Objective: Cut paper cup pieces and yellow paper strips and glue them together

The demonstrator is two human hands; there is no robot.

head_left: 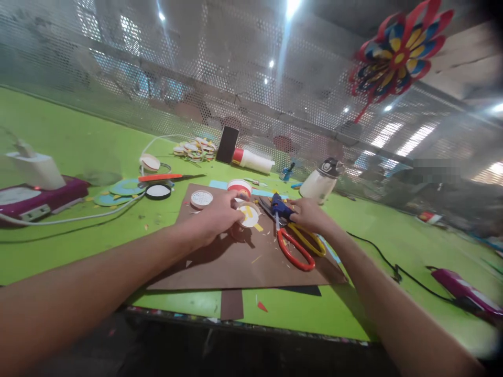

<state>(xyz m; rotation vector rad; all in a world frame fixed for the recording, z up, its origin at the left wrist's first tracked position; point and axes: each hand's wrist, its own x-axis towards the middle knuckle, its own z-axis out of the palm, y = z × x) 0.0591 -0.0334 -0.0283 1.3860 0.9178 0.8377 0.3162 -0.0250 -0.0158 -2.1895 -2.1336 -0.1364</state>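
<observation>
My left hand (222, 217) pinches a small round white disc (250, 215) that has yellow strips on it. It is over a brown board (236, 272). My right hand (310, 213) is closed around a dark blue hot glue gun (283, 208), its pale nozzle pointing down to the right of the disc. Under the glue gun lie large scissors (294, 254) with one red and one yellow handle. Just behind my left hand stands a red and white paper cup (239, 188). Another white disc (201, 199) lies left of that hand.
Farther back are a phone (228, 145), a stack of paper cups (253, 161), a pile of round pieces (194, 150) and a white bottle (320, 182). An orange cutter (161, 178) lies left. Purple power strips (51, 196) (467, 293) and cables flank the board.
</observation>
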